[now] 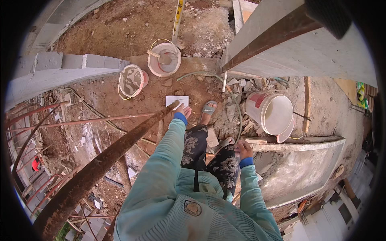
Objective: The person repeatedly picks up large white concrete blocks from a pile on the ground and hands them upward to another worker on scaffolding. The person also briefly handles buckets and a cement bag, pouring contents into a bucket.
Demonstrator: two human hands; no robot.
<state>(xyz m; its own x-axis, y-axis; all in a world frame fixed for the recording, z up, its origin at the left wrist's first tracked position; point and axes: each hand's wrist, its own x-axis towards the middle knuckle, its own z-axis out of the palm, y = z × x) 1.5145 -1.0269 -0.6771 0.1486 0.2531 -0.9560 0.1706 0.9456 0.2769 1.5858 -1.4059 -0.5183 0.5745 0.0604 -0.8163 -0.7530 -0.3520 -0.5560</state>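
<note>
My left hand (183,111) reaches forward beside a rusty pole. Its fingers are at the near edge of a small white block (177,100) and seem to grip it; the pole hides part of the contact. My right hand (243,149) is by my right knee with its fingers curled in. What it holds, if anything, does not show. A thin green hose (237,102) runs down toward that hand; whether they touch is unclear. Ahead stand a bucket (134,74) with grey mortar and a second bucket (151,66) with a trowel (161,57) inside.
The rusty pole (108,160) slants across the left side. A low block wall (76,62) stands at left and a grey concrete wall (277,44) at upper right. A large white bucket (263,105) and rubble (233,106) lie to my right, near a concrete-edged trough (297,145).
</note>
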